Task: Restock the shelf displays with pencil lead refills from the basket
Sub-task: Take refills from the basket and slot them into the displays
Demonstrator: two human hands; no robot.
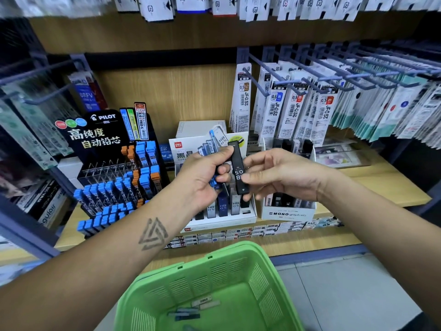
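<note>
Refill case in black [239, 172], marked 0.5 B, stands nearly upright between both hands, top leaning slightly left, right in front of the white Deli display [249, 212]. From the head view, the left hand [202, 177] clamps a bundle of blue HB refills [216, 139] and pins the black case's upper end with its thumb. The right hand [279, 175] is loosely curled, fingertips touching the case's lower half (whether it grips yet, I can't tell). Nearest slots lie just below. Green basket [262, 278] underneath holds a few more cases.
</note>
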